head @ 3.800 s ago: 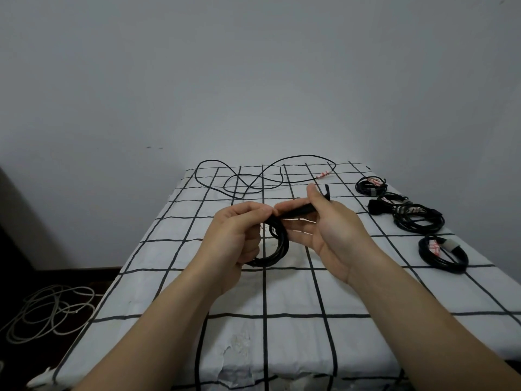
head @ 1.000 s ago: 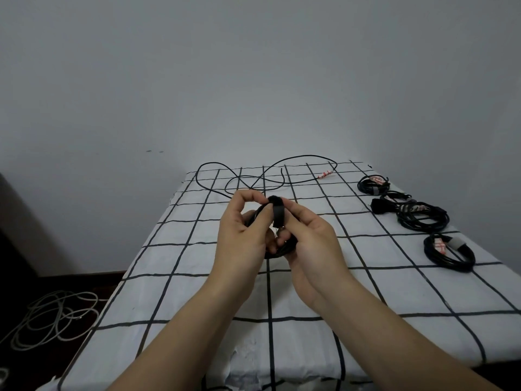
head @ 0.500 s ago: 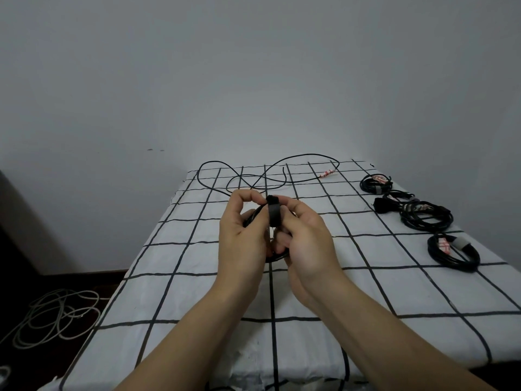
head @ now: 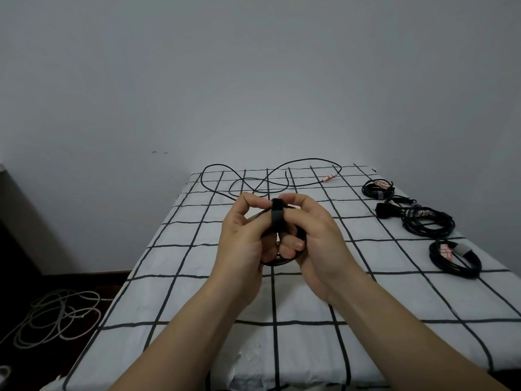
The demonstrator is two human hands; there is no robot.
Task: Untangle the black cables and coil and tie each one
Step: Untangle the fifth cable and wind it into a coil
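Observation:
Both hands hold a small coiled black cable (head: 277,261) above the middle of the table. A black strap (head: 277,218) is wrapped round the top of the coil. My left hand (head: 242,238) pinches the coil beside the strap. My right hand (head: 313,235) pinches the strap from the right, its lower fingers curled through the coil. A loose black cable (head: 270,176) lies in wide loops at the far end of the table.
Three tied black coils lie along the right side: a far coil (head: 376,189), a middle coil (head: 428,222) and a near coil (head: 454,259). A small red-and-white tie (head: 328,177) lies at the far end. The checked tablecloth (head: 197,292) covers the table. Pale cables (head: 56,317) lie on the floor, left.
The strap, earlier held stretched out to the right of the coil, is now wrapped round its top. Both hands have closed in on the coil and lifted it slightly.

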